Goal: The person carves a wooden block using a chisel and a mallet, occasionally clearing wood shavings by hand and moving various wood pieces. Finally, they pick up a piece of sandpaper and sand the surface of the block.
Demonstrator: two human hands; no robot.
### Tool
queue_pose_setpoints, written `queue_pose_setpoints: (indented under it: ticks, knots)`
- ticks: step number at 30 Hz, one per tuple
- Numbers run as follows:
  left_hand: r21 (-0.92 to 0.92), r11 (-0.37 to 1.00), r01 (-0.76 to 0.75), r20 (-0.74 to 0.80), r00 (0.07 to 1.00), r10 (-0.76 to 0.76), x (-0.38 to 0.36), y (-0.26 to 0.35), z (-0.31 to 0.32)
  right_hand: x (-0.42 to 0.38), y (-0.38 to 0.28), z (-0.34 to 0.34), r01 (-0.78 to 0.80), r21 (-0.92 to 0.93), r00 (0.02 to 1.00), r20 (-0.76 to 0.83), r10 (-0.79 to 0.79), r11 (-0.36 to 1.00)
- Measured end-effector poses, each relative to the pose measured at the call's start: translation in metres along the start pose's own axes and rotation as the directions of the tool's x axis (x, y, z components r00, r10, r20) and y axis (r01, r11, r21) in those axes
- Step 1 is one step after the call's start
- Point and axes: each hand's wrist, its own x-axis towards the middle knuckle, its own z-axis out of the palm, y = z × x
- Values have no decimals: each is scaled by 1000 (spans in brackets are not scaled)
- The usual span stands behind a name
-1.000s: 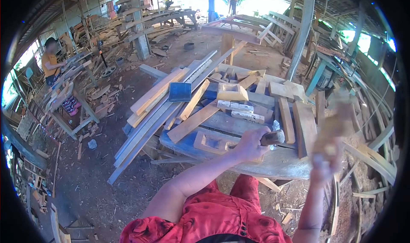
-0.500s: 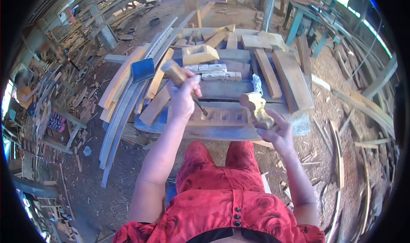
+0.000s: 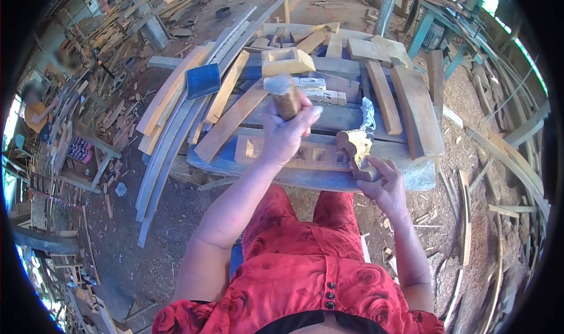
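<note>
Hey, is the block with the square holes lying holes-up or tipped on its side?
Holes-up: the block lies on the bench, its recesses showing from above; the left hand hides part of it.

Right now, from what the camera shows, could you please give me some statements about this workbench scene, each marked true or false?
1. The left hand grips a wooden handle. True.
2. The right hand is empty. False: it holds an irregular wooden piece.
3. The block with cut recesses lies on the bench. True.
4. The blue rectangular piece lies right of both hands. False: it lies left of both.
</note>
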Motion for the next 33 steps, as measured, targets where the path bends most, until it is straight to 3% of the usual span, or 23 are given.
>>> queue_pose_setpoints:
  ticks: [4, 6, 8, 9, 10, 11, 13, 14, 16, 17, 19, 21, 22, 23, 24, 25, 26, 27, 28, 30, 32, 33]
  knots:
    - [173, 985, -19, -12, 1000, 21, -1, -5, 12, 6, 5, -11, 99, 8, 995, 10, -99, 995]
    - [235, 965, -120, 63, 992, 108, -6, -3, 25, 9, -21, -31, -90, 442, 995, -6, 103, 892]
    - [164, 980, -114, 44, 993, 108, -11, -7, 34, 11, -50, -61, 198, 411, 970, -215, -117, 890]
    - [370, 908, -195, 130, 979, 158, -9, -2, 31, 10, -66, -77, 336, 388, 922, -320, -216, 859]
    - [372, 905, -204, 133, 977, 165, -9, -4, 30, 12, -80, -89, 467, 347, 851, -426, -307, 813]
    - [376, 908, -187, 139, 980, 144, -9, -11, 30, 15, -93, -91, 478, 346, 845, -432, -315, 807]
    - [328, 925, -191, 121, 980, 160, -8, -18, 35, 18, -119, -84, 734, 206, 567, -710, -418, 647]
    - [329, 922, -201, 118, 978, 172, -10, -19, 35, 15, -98, -96, 659, 139, 701, -469, -537, 739]
    - [356, 932, -71, 140, 990, 22, -10, -15, 35, 22, -137, -77, 689, -146, 714, -34, -699, 710]
    - [390, 903, -183, 125, 982, 145, -12, -9, 35, 23, -137, -79, 695, -145, 708, -40, -706, 705]
    - [355, 915, -193, 113, 980, 163, -8, -19, 34, 32, -133, -83, 589, -5, 807, -41, -589, 808]
    - [375, 895, -242, 89, 970, 225, -10, -22, 37, 27, -143, -98, 598, 59, 782, -259, -566, 799]
    - [308, 936, -169, 115, 983, 140, -11, -27, 37, 24, -141, -106, 553, 214, 815, -340, -470, 805]
    - [249, 964, -98, 137, 988, 65, -13, -33, 35, 22, -143, -115, 660, 54, 693, -428, -580, 750]
    - [344, 930, -133, 161, 984, 81, -11, -39, 32, 21, -137, -112, 649, 163, 691, -535, -486, 743]
    - [491, 856, -161, 121, 986, 116, -12, -32, 36, 26, -130, -106, 697, 196, 657, -560, -505, 689]
    - [429, 890, -154, 106, 987, 119, -12, -37, 36, 34, -99, -108, 604, 111, 735, -460, -498, 789]
    - [456, 870, -191, 116, 981, 155, -12, -29, 37, 37, -119, -96, 572, -30, 812, -115, -572, 819]
    - [486, 828, -278, 94, 959, 267, -14, -28, 38, 32, -138, -91, 573, -193, 815, 237, -529, 796]
    - [506, 836, -213, 134, 977, 168, -12, -25, 37, 45, -127, -104, 598, -139, 796, 218, -565, 789]
    - [488, 847, -211, 135, 977, 165, -14, -21, 37, 53, -123, -121, 609, -100, 788, 192, -585, 787]
    - [459, 865, -203, 145, 978, 153, -16, -22, 37, 52, -126, -132, 606, -18, 793, -68, -606, 795]
